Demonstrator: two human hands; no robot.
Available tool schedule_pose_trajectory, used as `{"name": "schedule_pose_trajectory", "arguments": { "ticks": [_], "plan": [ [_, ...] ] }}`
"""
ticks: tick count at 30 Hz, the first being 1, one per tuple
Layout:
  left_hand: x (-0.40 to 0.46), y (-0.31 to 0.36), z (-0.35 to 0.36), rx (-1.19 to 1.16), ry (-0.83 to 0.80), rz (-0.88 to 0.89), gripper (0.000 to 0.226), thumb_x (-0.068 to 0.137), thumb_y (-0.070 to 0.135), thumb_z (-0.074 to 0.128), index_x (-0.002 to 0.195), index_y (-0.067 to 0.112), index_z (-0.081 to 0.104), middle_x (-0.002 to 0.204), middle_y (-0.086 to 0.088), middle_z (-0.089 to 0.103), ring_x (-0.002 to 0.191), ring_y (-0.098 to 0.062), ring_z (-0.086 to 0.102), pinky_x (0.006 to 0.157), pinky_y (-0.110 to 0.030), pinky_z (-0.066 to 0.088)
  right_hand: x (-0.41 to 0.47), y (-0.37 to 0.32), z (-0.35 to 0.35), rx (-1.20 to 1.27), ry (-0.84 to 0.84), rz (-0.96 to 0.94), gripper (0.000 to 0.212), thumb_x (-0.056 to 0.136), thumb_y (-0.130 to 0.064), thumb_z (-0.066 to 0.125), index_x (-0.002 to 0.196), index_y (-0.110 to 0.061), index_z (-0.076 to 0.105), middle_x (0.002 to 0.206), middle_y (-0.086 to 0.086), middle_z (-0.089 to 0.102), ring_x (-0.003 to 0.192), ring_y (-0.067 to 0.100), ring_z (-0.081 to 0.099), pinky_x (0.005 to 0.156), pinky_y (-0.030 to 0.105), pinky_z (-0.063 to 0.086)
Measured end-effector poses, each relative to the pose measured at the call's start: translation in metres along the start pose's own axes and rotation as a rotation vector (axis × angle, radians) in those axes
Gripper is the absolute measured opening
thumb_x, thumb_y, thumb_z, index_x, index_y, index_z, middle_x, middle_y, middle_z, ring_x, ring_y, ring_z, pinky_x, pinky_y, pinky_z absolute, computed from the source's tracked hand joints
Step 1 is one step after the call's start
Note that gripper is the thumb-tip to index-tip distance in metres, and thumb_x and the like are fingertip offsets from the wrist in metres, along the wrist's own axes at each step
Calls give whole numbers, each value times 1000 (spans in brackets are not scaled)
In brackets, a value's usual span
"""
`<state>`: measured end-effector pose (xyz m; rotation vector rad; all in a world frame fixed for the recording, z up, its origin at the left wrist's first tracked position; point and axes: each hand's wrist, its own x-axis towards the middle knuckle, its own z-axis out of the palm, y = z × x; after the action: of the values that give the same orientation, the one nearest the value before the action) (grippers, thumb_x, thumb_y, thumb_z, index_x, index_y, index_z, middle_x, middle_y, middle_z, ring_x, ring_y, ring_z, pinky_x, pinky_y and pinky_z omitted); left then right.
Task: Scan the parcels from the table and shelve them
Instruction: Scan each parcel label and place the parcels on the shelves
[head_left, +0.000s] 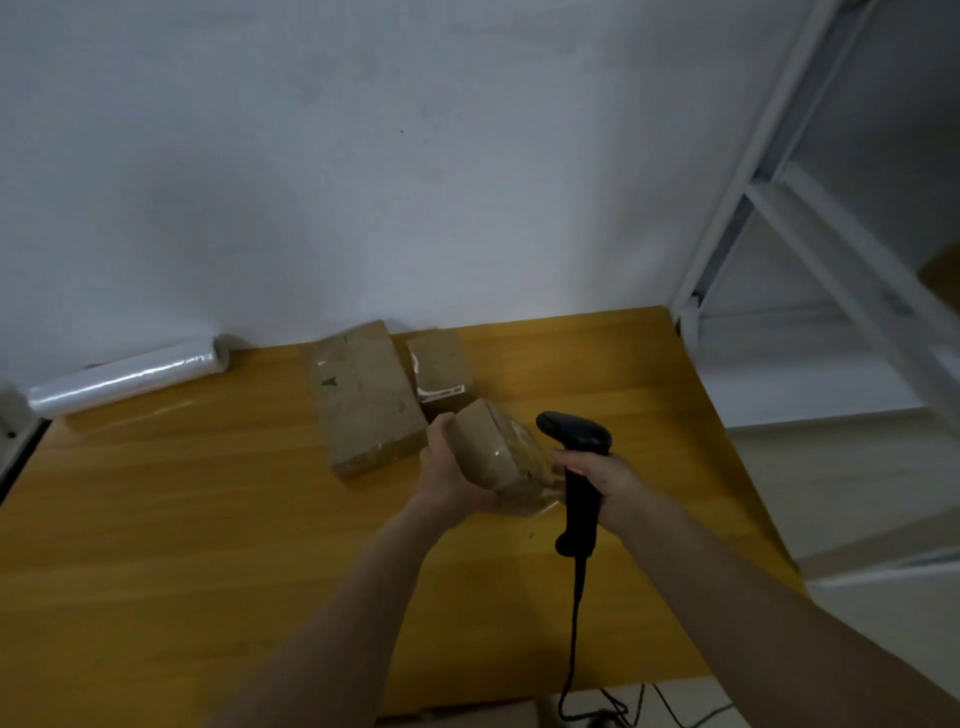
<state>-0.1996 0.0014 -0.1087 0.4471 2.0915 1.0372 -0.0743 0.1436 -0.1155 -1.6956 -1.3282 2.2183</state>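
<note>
My left grip (449, 467) is wrapped around the near end of a small brown cardboard parcel bound in clear tape (501, 457), holding it up off the yellow wooden desk (182, 519) and tilted so one face turns toward my other hand. My right grip (597, 480) is clenched on the handle of a black corded handheld scanner (576, 467), its head just above and beside the parcel, angled down at it; I judge this is the scanning step, with the label turned to meet the beam, though I cannot see a label from here. Beyond my left grip a long flat brown cardboard parcel (363, 395) and a smaller brown box with a white label (441, 371) lie side by side on the desk, waiting. The white metal shelving (779, 218) stands off past my right grip.
</note>
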Motion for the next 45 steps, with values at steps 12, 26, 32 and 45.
{"name": "schedule_pose_trajectory", "arguments": {
  "ticks": [12,26,32,45],
  "plan": [
    [5,8,13,-254,187,-248,101,72,17,85,146,25,17,135,-11,41,119,-36,48,95,-50,50,-11,5,-17,-65,-141,-78,20,82,-13,75,98,-5,66,91,12,69,82,28,67,68,38,55],
    [0,34,3,-765,131,-88,69,71,-21,67,123,21,49,121,-5,59,99,-27,58,66,-40,50,-61,-25,-60,-225,-64,-401,12,84,-14,72,78,-8,65,60,5,60,49,14,54,46,21,46],
    [-2,40,4,-810,118,-78,74,74,-24,62,134,16,48,123,-7,57,98,-25,57,61,-36,48,-76,-21,-66,-235,-88,-445,9,85,-16,70,82,-11,64,64,3,60,53,12,55,52,20,47],
    [-7,39,12,-826,172,-73,88,71,-21,68,143,21,42,132,-9,55,117,-32,55,74,-43,51,-87,-19,-84,-233,-93,-482,19,83,-21,73,82,-3,66,64,5,61,57,17,55,60,27,48]
  ]
}}
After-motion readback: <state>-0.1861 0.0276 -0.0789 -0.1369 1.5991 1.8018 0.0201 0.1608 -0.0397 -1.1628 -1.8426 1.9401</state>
